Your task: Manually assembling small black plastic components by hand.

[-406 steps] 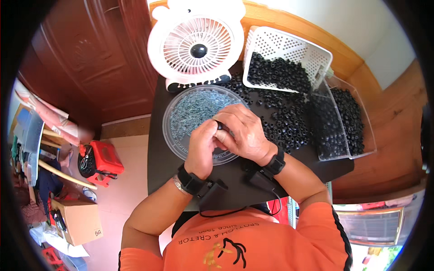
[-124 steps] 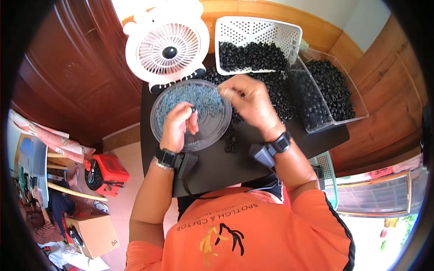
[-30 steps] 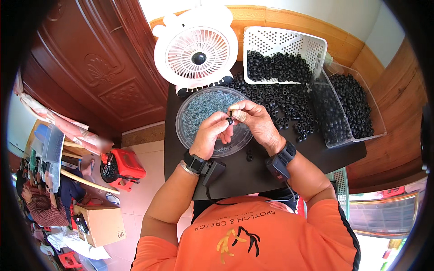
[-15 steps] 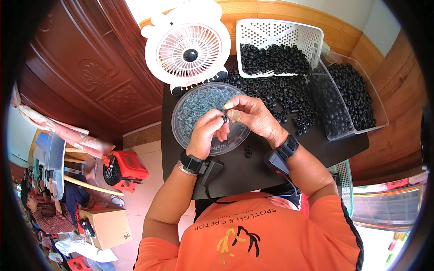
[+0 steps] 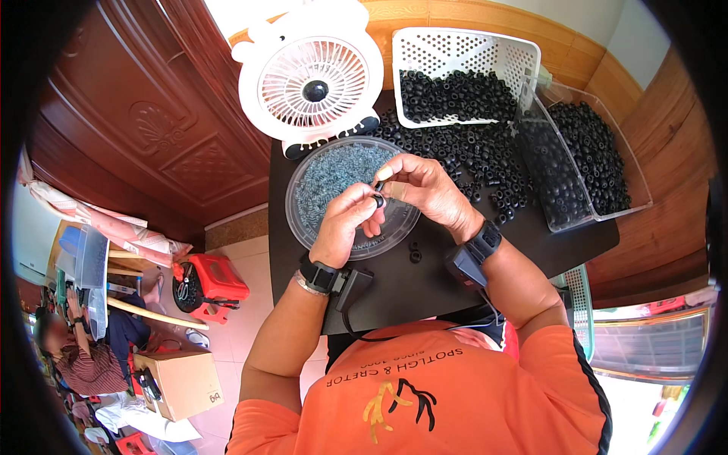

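Note:
Over the round clear tub (image 5: 391,246), my two hands meet fingertip to fingertip. A small black ring-shaped part (image 5: 378,201) is pinched between the thumb and fingers of my left hand (image 5: 343,226). My right hand (image 5: 430,192) is closed in a pinch just above that part; something tiny and dark shows at its fingertips, too small to name. The tub holds many small blue-grey coiled-looking pieces (image 5: 334,178). A few loose black parts (image 5: 415,253) lie on the dark table (image 5: 379,292) to the right of the tub.
Behind the tub stands a white animal-shaped fan (image 5: 312,89). A white perforated basket (image 5: 466,47) and a clear bin (image 5: 599,220) hold black parts, with more heaped (image 5: 478,155) before them. On the floor at left are a red stool (image 5: 216,284) and a cardboard box (image 5: 182,383); another person (image 5: 91,360) sits beyond.
My right fingertips have shifted slightly as they work above the black part. My left hand keeps its hold. In the background, the other person has moved an arm up.

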A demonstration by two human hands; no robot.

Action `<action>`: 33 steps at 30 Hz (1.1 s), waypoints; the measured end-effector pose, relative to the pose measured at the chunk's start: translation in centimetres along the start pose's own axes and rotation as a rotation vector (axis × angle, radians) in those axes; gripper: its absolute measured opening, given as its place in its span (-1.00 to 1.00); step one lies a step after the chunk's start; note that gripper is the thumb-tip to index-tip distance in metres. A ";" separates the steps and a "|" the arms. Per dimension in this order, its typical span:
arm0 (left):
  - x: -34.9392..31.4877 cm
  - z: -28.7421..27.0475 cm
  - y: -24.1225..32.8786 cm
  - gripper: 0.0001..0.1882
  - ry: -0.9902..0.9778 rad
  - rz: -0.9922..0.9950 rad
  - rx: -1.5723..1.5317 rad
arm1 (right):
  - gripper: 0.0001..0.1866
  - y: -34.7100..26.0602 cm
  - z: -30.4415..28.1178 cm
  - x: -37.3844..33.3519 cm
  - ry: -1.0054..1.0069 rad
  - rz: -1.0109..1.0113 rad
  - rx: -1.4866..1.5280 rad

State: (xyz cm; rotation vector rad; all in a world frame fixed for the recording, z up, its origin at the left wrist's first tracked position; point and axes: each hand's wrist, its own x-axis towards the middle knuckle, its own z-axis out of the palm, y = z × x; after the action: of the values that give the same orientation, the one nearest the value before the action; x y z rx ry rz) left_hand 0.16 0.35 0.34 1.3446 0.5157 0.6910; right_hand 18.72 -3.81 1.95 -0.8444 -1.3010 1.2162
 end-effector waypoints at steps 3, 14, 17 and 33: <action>0.0 0.0 0.0 -0.77 -0.003 -0.007 -0.010 | -0.86 -0.1 0.0 0.0 -0.015 -0.025 -0.023; 0.0 -0.1 -0.2 -0.72 0.011 -0.051 -0.046 | -0.89 0.0 -0.3 -0.1 -0.056 -0.109 -0.093; 0.1 -0.3 -0.3 -0.72 0.000 -0.039 -0.033 | -0.88 0.0 -0.5 0.0 -0.073 -0.149 -0.193; 0.0 0.3 -0.6 -0.76 0.107 -0.013 -0.259 | -0.63 1.4 1.5 0.0 0.057 -0.329 -0.425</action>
State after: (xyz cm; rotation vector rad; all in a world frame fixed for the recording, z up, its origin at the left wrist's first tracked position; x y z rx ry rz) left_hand 0.47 0.07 -0.23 1.0656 0.5012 0.7939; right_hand 17.00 -3.79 0.76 -0.9095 -1.6069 0.6620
